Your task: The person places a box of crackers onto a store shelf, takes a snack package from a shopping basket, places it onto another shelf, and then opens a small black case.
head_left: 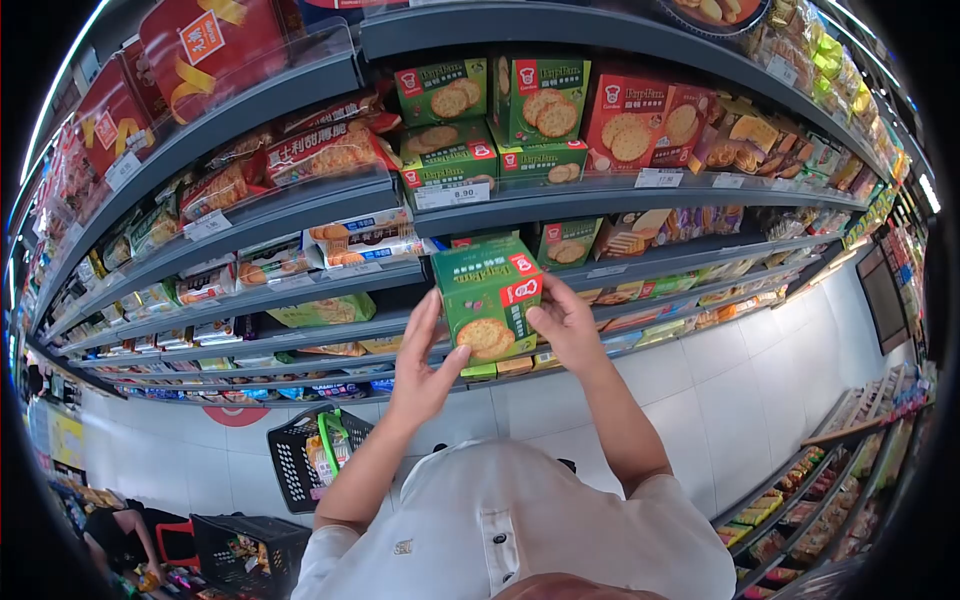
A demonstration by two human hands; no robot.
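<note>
Between my two hands is a green box of crackers, its front with round crackers facing up toward me. My left hand grips the box's left side, thumb near the lower front corner. On the opposite side my right hand holds the box, its thumb pressed on the front edge. The box is in front of the shelves, clear of my white shirt. Matching green cracker boxes are stacked on the shelf beyond, above a price tag. Another green box stands one shelf lower, right behind my right hand.
Red cracker boxes and bagged snacks fill the curved shelves. A black shopping basket with a green handle sits on the floor at lower left. Farther left, a person is beside a black crate. Snack racks stand at right.
</note>
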